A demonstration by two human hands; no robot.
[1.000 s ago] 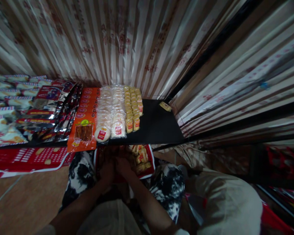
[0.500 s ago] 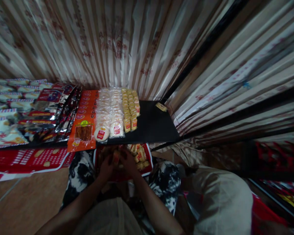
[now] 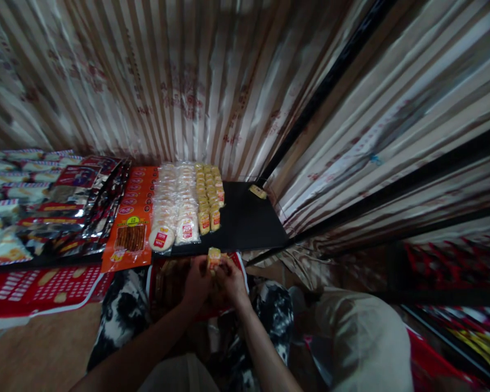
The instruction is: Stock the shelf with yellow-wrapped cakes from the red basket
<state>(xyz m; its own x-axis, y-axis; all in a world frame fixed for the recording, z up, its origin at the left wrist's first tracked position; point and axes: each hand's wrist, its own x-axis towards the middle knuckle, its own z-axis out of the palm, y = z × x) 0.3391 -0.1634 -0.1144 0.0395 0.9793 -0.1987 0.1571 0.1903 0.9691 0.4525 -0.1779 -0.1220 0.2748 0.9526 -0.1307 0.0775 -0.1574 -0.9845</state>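
Note:
My left hand [image 3: 197,277] and my right hand [image 3: 231,277] are raised together just below the front edge of the black shelf [image 3: 249,223]. Between their fingertips they hold a small yellow snack pack [image 3: 213,258]. Under the hands sits a red box [image 3: 163,283] on my lap, its contents mostly hidden. On the shelf ahead, a row of the same yellow snack packs [image 3: 209,191] runs back to the wall, beside rows of white round cake packs [image 3: 175,204].
Orange snack bags [image 3: 130,218], dark foil bags [image 3: 81,201] and white striped bags [image 3: 8,185] fill the shelf's left part. One loose yellow pack [image 3: 257,191] lies at the back right. Striped curtain [image 3: 188,81] hangs behind. A red carton flap [image 3: 32,280] lies lower left.
Both hands rose out of the red box toward the shelf edge, bringing up a yellow snack pack. The view tilted slightly downward and left.

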